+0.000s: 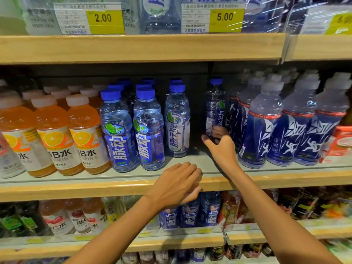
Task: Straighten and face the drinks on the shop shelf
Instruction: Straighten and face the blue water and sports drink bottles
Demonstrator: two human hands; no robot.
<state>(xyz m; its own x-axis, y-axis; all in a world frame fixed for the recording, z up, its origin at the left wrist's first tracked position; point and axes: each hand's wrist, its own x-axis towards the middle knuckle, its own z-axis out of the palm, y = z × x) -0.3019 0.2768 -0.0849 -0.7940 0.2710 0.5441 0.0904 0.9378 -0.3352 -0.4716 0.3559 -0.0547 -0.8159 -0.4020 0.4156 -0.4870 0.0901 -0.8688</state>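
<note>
On the middle shelf (pixel 114 189) stand clear blue-capped bottles with blue labels. Two front ones (pixel 119 130) (pixel 149 128) sit near the edge, a third (pixel 177 121) stands further back. A fourth blue-capped bottle (pixel 215 105) stands deep in the shelf with its label turned sideways. My right hand (pixel 222 145) reaches in, its fingers curled around the base of that fourth bottle. My left hand (pixel 177 185) rests on the shelf's front edge with relaxed fingers, holding nothing.
Orange vitamin drinks (pixel 53 134) fill the shelf's left part. Dark blue sport drinks with white caps (pixel 266 122) stand at the right. There is a gap between the third and fourth blue bottles. Price tags (pixel 103 19) hang on the shelf above; more bottles (pixel 190 214) stand below.
</note>
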